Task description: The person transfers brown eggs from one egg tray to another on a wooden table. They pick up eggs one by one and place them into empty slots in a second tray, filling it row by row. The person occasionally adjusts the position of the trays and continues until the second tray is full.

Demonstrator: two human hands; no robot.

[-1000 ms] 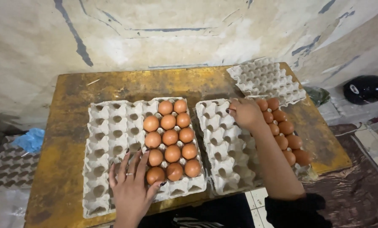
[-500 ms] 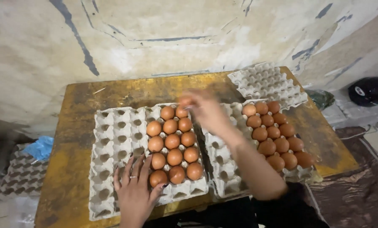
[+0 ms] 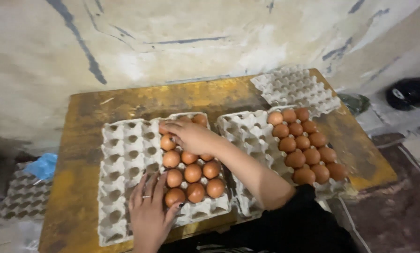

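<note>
While hands (image 3: 172,178) cover eggs (image 3: 193,173), spare tray (image 3: 294,86) lies behind.

Right hand (image 3: 189,136) sets a brown egg (image 3: 167,142) into the left egg tray (image 3: 125,159); left hand (image 3: 149,211) rests flat on its near edge.

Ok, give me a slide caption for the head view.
Right hand sets an egg in a tray; left hand steadies it.
</note>
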